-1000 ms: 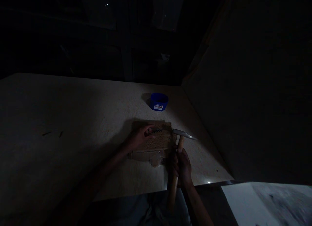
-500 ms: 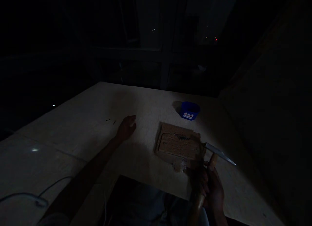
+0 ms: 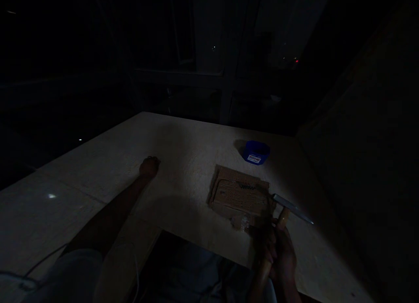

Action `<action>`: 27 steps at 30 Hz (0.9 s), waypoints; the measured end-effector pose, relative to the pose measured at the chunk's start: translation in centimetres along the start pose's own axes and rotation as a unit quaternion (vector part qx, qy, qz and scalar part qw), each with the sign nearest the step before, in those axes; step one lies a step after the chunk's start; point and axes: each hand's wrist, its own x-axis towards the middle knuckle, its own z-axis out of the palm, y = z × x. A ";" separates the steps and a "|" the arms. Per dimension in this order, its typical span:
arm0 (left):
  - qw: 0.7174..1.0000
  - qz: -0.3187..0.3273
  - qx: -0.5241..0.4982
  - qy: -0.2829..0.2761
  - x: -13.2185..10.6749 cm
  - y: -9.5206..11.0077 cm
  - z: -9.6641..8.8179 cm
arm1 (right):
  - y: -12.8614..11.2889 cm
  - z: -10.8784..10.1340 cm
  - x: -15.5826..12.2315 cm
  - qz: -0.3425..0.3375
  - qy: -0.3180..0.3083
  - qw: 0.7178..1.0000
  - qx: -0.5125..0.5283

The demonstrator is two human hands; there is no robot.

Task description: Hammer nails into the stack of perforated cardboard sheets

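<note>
The scene is very dark. My right hand (image 3: 278,253) is wrapped round the wooden handle of a hammer (image 3: 284,209), whose metal head lies just right of a wooden block (image 3: 240,196) on the table. A short row of dark nails stands in the block's far part. My left hand (image 3: 149,166) is stretched out far to the left on the table (image 3: 183,159), its fingers curled down where small dark nails lay. What it holds, if anything, is hidden.
A small blue tub (image 3: 256,152) with a label stands behind the block. A large board (image 3: 360,163) leans at the right. A cable (image 3: 39,263) lies at the lower left. The table's front edge has a cut-out near my lap.
My left hand left the block and reached far left across the table, then curled its fingers. The view swung left. My right hand kept hold of the hammer.
</note>
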 end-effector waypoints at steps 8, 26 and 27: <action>0.984 0.096 -0.145 0.041 -1.3 5.8 -0.3 | -0.1 1.2 -0.1 -0.017 0.039 0.999 0.029; 0.845 0.310 -0.407 -0.155 -12.5 24.9 4.4 | 0.2 1.3 0.3 -0.020 0.055 0.996 0.061; 0.848 0.313 -0.398 -0.156 -12.4 24.8 4.8 | 0.3 1.3 0.4 -0.020 0.057 0.996 0.058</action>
